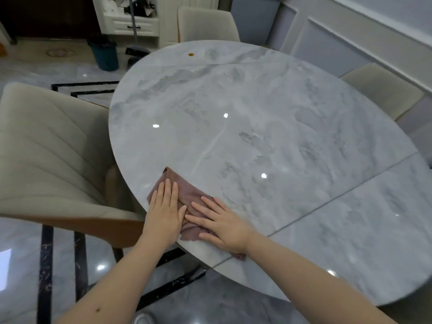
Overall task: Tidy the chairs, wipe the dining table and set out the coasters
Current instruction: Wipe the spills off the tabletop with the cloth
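- At the near-left rim of the dining table (268,127), a mauve-brown cleaning cloth (187,195) lies flat and rumpled, its long axis running from a pointed far corner back toward the edge closest to the person.
- Left hand (164,206) presses the cloth's left part, fingers straight and side by side, pointing away from the body.
- Right hand (219,220) lies flat on the cloth's right part, fingers spread and angled toward the left hand; the two nearly touch.
- Unwiped tabletop stretches ahead and to the right of both hands, so a push would probably go that way; a small orange spot (191,54) sits near the far rim, well apart.
- Glossy grey marble-look top, oval, with thin seam lines; soft thin fabric.
- Cream padded chair (53,160) with stitched ribs stands just beside the table on the left.
- No coasters are visible.
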Demonstrator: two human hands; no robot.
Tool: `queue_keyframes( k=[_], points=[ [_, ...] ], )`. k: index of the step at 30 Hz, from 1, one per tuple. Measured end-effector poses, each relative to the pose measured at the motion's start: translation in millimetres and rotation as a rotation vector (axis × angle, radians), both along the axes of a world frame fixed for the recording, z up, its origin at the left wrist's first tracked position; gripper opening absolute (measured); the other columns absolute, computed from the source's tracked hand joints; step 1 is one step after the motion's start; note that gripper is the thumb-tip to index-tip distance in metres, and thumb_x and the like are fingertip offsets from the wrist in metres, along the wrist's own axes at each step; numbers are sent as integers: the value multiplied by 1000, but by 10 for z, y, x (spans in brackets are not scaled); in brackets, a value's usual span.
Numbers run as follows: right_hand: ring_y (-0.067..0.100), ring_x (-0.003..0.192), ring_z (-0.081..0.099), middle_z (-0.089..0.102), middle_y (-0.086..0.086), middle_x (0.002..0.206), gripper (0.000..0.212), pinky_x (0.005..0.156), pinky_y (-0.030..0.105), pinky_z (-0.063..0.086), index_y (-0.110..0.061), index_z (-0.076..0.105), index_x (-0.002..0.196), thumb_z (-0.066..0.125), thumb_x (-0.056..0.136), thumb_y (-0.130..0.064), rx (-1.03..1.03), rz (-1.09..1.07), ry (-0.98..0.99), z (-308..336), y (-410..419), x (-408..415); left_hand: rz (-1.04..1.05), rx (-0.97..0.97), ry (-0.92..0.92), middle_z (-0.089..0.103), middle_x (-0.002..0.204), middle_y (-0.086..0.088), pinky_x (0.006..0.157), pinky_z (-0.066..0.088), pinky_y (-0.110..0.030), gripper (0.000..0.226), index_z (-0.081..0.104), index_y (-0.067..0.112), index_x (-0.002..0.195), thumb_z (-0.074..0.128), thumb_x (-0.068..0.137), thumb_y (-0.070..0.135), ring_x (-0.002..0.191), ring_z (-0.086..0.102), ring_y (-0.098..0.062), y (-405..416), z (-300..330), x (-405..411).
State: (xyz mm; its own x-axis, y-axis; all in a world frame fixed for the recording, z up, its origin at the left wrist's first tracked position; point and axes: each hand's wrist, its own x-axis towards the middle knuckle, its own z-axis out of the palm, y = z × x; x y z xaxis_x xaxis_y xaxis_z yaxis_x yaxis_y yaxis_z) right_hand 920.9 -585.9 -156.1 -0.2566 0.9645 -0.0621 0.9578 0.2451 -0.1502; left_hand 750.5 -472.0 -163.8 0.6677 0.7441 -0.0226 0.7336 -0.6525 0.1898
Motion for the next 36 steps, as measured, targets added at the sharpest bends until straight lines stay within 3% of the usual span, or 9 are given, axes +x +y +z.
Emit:
queue_keyframes(
  k=[5,10,16,19,22,25,31,33,36],
  points=[
    [18,148,0,13,-6,159,51,120,37,-2,-35,19,150,25,101,-43,-29,-112,-14,25,-606,414,-48,-83,-12,-3,157,-17,117,-5,-37,88,-3,3,149,-15,77,53,146,-3,-29,-567,-2,462],
    [16,148,8,17,-3,158,50,120,36,4,-27,24,150,23,101,-37,-25,-263,70,-44,-1404,689,-120,-78,-26,40,143,-24,110,25,-44,70,39,-7,138,18,91,41,132,40,-38,-1314,18,866],
    [25,141,26,38,11,148,43,120,24,6,-6,46,140,34,100,-20,9,-333,345,-15,-1856,513,-181,-71,4,56,129,-22,91,50,-45,51,57,-6,124,42,88,28,116,58,-35,-1909,42,710],
    [26,138,29,42,16,144,49,119,25,11,0,51,134,46,86,9,27,-370,448,7,-1941,317,-180,-114,25,64,115,-24,76,56,-44,66,65,-9,110,88,51,7,102,66,-36,-2054,38,540],
    [32,133,33,47,24,138,51,117,22,15,5,55,128,46,79,15,33,-371,482,52,-1972,114,-191,-106,38,68,106,-23,68,58,-39,82,69,-9,102,92,24,3,94,69,-34,-2108,61,389],
    [40,125,47,55,26,128,42,109,43,34,8,62,119,44,81,10,20,-399,498,89,-1914,-37,-236,-24,51,70,102,-21,65,58,-36,86,71,-7,99,90,16,3,92,70,-32,-2100,87,239],
    [18,114,58,64,16,122,33,96,2,36,6,67,111,44,90,14,-58,-552,794,389,-1441,-389,-181,-148,-8,70,101,-2,60,54,-22,48,71,14,99,89,55,22,92,69,-17,-1849,343,-169],
    [14,114,58,64,11,122,36,97,4,37,1,68,113,43,90,14,-89,-576,887,490,-1149,-564,-35,-248,-68,61,105,1,74,47,-29,17,59,18,104,59,89,27,100,61,-19,-1636,495,-334],
    [11,111,59,66,10,119,36,97,10,42,-1,66,116,43,91,12,-92,-569,1012,683,-658,-851,209,-357,-366,58,87,0,67,39,-30,19,56,17,92,40,99,23,84,59,-21,-1314,624,-594]
  ],
)
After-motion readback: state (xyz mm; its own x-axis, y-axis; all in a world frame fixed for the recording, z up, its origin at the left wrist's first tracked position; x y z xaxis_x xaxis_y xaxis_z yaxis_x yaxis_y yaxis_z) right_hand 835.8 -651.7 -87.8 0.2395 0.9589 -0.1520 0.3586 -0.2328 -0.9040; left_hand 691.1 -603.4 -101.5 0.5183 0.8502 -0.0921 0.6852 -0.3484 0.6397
